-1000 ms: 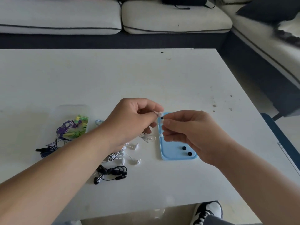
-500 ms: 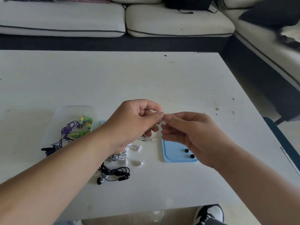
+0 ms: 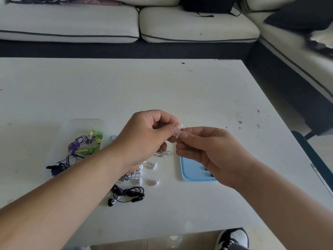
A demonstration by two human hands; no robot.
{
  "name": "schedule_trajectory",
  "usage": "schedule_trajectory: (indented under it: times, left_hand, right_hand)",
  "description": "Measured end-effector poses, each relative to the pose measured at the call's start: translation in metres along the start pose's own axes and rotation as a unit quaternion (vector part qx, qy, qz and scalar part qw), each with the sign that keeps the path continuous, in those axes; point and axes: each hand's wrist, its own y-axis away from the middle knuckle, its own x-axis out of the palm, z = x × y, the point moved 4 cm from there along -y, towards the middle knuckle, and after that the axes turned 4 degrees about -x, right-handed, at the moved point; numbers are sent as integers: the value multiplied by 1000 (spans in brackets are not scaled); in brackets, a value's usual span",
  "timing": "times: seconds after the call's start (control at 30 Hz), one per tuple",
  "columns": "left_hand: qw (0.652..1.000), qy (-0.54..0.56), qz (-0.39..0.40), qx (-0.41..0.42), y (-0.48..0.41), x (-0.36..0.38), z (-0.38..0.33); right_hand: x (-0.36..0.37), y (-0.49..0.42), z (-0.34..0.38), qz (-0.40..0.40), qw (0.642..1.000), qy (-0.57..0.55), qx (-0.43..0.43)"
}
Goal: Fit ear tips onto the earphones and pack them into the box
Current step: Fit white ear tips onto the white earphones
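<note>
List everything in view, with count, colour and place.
table: one, white, filling the middle
sofa: one, cream with dark piping, beyond the table
clear box: one, transparent, table left
coloured earphones: one tangle, purple, green, yellow, over the clear box
white earphones: one tangle, white, beside the left wrist
black earphones: one set, black, nearer than the white ones
blue tray: one, light blue, under the right hand
ear tips: two visible, black, on the blue tray
shoe: one, black and white, below the table
small white piece: one, white, pinched by both hands' fingers
left hand: one, centre, pinching
right hand: one, right of it
</note>
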Motion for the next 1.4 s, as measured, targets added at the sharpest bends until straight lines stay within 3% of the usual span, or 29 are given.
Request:
schedule_trajectory:
  times: [0.27, 0.4, 0.6, 0.73, 0.9, 1.13, 1.3, 1.37, 1.4]
  left_hand:
    - [994, -102, 7, 29, 3, 5, 2]
    - [999, -37, -6, 1, 7, 11, 6]
    - [998, 2, -44, -35, 2, 5, 6]
    - [998, 12, -36, -47, 2, 6, 9]
    - [998, -1, -30, -58, 4, 8, 13]
    - [998, 14, -29, -63, 3, 2, 12]
    - [997, 16, -25, -65, 3, 0, 13]
    - [997, 9, -24, -66, 4, 0, 13]
    - [998, 6, -24, -64, 4, -1, 13]
  right_hand:
    - [-1, -1, -6, -27, 998, 51, 4]
    - [0, -2, -8, -28, 996, 85, -15]
    - [-16, -12, 18, -47, 969, 237, -47]
    - [-45, -29, 7, -107, 894, 433, -50]
    - [-39, -49, -32, -37, 793, 607, -48]
    - [-32, -59, -36, -22, 759, 649, -46]
    - [-27, -52, -36, 12, 709, 704, -32]
    - [-24, -46, -28, 3, 735, 677, -39]
    - [-23, -42, -21, -12, 775, 631, -45]
